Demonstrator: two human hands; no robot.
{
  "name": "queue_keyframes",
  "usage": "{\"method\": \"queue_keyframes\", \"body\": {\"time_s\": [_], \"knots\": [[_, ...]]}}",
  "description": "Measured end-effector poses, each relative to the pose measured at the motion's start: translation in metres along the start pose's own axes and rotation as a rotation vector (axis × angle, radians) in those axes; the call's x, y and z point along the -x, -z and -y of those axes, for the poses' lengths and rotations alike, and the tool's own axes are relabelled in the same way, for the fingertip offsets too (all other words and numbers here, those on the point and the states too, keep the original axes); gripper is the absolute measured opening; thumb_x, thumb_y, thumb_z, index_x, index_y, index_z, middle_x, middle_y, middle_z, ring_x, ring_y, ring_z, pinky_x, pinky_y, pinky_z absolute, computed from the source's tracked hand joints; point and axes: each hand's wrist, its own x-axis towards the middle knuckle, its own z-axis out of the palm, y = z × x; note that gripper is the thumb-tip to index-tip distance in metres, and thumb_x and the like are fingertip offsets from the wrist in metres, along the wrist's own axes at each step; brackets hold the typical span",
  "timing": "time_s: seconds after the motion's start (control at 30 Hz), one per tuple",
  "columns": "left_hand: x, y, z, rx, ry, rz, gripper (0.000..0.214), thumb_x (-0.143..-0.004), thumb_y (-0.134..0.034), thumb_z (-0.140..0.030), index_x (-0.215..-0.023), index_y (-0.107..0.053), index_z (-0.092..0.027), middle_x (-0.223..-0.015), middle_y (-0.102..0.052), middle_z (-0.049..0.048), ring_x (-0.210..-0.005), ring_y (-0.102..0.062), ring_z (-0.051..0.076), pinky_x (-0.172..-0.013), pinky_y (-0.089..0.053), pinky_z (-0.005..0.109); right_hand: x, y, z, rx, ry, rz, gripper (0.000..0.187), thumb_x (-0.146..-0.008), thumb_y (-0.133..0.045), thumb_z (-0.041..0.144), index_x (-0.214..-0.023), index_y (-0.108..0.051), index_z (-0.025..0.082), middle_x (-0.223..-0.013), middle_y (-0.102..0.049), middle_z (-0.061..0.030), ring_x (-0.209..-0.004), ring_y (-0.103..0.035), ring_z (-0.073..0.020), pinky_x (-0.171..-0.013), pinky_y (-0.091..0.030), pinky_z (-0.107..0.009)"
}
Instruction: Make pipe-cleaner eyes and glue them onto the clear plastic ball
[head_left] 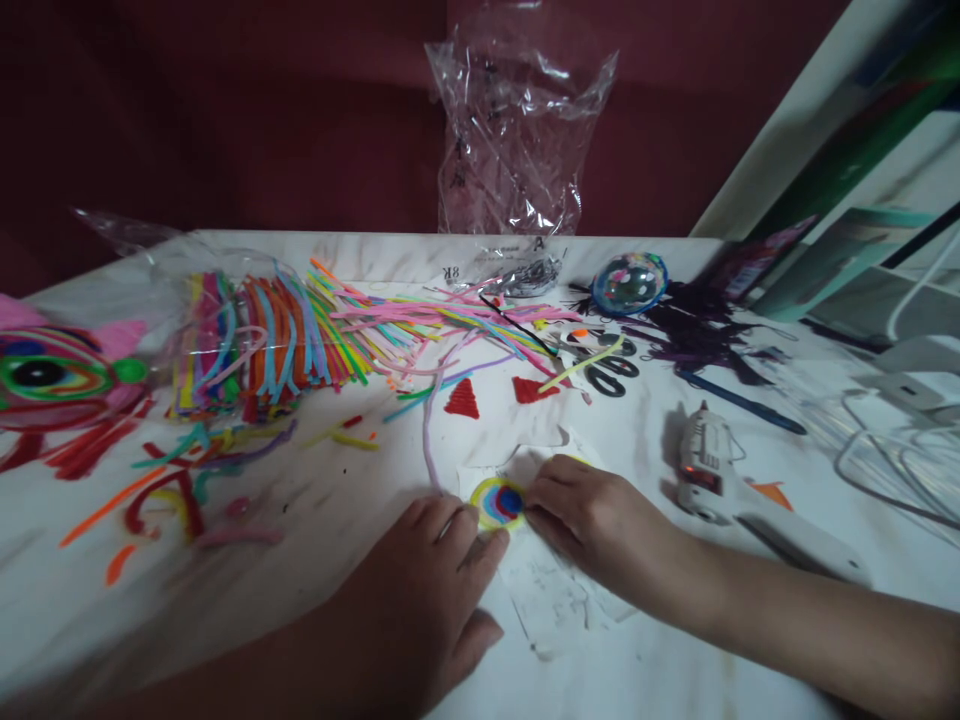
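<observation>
A small eye-shaped coil of pipe cleaners (495,503), with a yellow rim and blue and red rings, lies on a marked sheet of white paper (551,590). My left hand (427,590) rests at its left edge, fingertips touching the yellow rim and the thumb held apart. At the opposite side, my right hand (589,505) pinches the coil's right edge with its fingers closed together. Beyond the hands sit two red triangular pieces, the left one (463,398) and the right one (534,389).
Pipe cleaners (277,335) in many colours spread across the back. A glue gun (709,465) with a lit red light lies right, near a dark blue pen (742,400). Black-handled scissors (611,375), a decorated clear dome (630,284) and a colourful mask-like craft (56,375) are around.
</observation>
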Motion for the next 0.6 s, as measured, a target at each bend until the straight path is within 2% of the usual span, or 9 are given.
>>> {"method": "queue_keyframes", "body": {"time_s": [0.33,0.47,0.6], "knots": [[-0.0007,-0.0002,-0.0003,-0.007,0.022,0.043,0.048,-0.082,-0.056,-0.036,-0.125,-0.048,-0.017,-0.109,-0.055,0.0118,-0.1,-0.046,0.029,-0.09,-0.041,0.049,-0.0015,-0.0009,0.0015,-0.005,-0.022,-0.008,0.012,-0.084,-0.056,0.015,-0.075,-0.064,0.013,-0.069,-0.059,-0.0052,-0.064,-0.057,-0.0176,-0.058,-0.046,-0.028],[0.0001,-0.0016,-0.0002,-0.019,0.005,0.018,0.048,-0.082,-0.056,-0.036,-0.126,-0.048,-0.016,-0.107,-0.055,0.0117,-0.1,-0.046,0.029,-0.091,-0.04,0.049,-0.0036,-0.0017,0.0025,0.01,-0.012,-0.001,0.016,-0.086,-0.055,0.019,-0.075,-0.064,0.013,-0.068,-0.059,-0.006,-0.065,-0.057,-0.0192,-0.057,-0.046,-0.029],[0.0009,-0.0018,0.0,-0.019,-0.001,-0.004,0.048,-0.084,-0.054,-0.038,-0.126,-0.047,-0.016,-0.109,-0.054,0.0119,-0.101,-0.045,0.029,-0.091,-0.04,0.049,-0.006,0.0031,0.0024,-0.054,-0.04,0.034,0.01,-0.083,-0.058,0.015,-0.075,-0.065,0.013,-0.069,-0.06,-0.0057,-0.065,-0.059,-0.0185,-0.059,-0.048,-0.029]]}}
